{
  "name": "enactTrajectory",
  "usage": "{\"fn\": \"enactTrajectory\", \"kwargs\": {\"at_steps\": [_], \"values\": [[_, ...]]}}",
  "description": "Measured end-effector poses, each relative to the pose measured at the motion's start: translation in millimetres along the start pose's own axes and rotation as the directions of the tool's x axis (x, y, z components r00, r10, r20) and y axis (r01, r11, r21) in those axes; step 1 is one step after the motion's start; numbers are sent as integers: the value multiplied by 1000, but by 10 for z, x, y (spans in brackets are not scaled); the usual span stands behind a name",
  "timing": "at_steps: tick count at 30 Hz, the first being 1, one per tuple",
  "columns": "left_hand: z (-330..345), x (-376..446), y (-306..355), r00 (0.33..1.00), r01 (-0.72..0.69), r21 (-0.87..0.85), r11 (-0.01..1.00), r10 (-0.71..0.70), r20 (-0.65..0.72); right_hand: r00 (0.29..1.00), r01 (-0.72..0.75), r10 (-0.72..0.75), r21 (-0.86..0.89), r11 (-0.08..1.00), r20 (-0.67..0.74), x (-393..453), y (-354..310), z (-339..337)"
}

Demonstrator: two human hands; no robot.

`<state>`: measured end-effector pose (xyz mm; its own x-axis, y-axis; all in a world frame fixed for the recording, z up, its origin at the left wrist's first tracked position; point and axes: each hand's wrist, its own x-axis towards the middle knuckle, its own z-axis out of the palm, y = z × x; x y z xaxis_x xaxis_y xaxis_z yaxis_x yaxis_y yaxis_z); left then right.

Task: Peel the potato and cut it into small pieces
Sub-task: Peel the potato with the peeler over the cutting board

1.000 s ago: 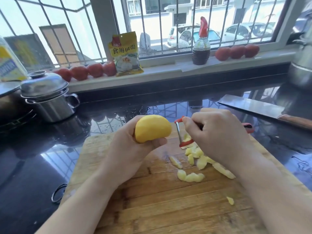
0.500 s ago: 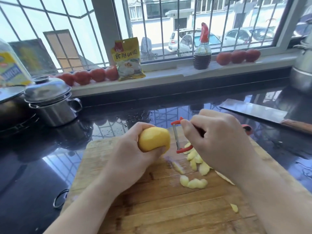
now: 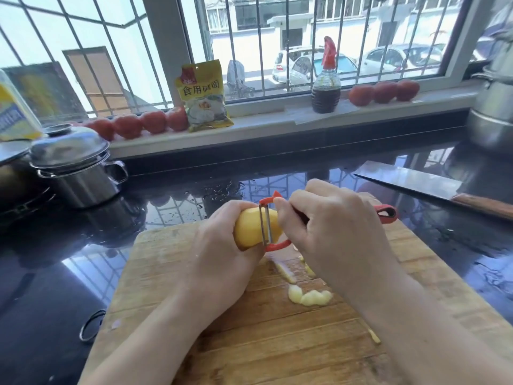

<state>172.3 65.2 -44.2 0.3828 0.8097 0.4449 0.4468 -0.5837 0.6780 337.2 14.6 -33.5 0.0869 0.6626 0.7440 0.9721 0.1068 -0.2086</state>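
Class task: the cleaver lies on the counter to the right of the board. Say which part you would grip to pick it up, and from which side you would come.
Grip the cleaver by its wooden handle, coming from the right and above. It lies flat with the handle toward the right edge and the broad blade pointing left toward the board, so the handle end is probably the safe one to close round.

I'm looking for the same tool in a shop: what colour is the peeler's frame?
Red, with a silver metal blade; the head view shows the peeler against the potato.

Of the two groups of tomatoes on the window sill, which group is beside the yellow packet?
The left group of tomatoes: its last tomato touches the yellow packet. The right group of tomatoes lies past the dark bottle.
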Motion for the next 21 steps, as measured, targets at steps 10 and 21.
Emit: {"fn": "enactTrajectory", "kwargs": {"at_steps": [10,21], "values": [[-9,19,-39,997,70,-195,978,-64,36,995,-99,100,80,992,1,21,108,-4],[-97,87,-174,967,251,-455,854,-239,84,926,-232,259,-129,964,274,-7,269,-54]]}}
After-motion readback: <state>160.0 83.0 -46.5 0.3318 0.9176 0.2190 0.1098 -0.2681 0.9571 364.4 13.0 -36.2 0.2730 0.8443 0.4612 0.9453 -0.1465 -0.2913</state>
